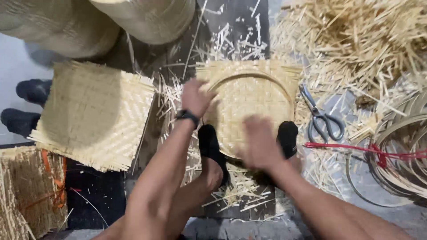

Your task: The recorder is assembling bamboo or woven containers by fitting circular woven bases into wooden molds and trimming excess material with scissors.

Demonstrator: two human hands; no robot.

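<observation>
Bamboo woven mats (91,118) lie stacked at far left on the floor (15,73). Left hand (195,98) presses, fingers spread, on the left rim of a round woven tray (251,95) pinned under two black-socked feet (209,142). Right hand (260,142), blurred, rests on its near edge; grasp cannot be determined. Scissors (321,119) lie just right.

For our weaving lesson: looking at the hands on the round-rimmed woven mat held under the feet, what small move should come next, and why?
Probably press the rim hoop down further with the left hand while the right hand steadies the near edge. The woven mat lies pinned by both black-socked feet, with square corners poking outside the hoop and scissors lying untouched beside it.
</observation>
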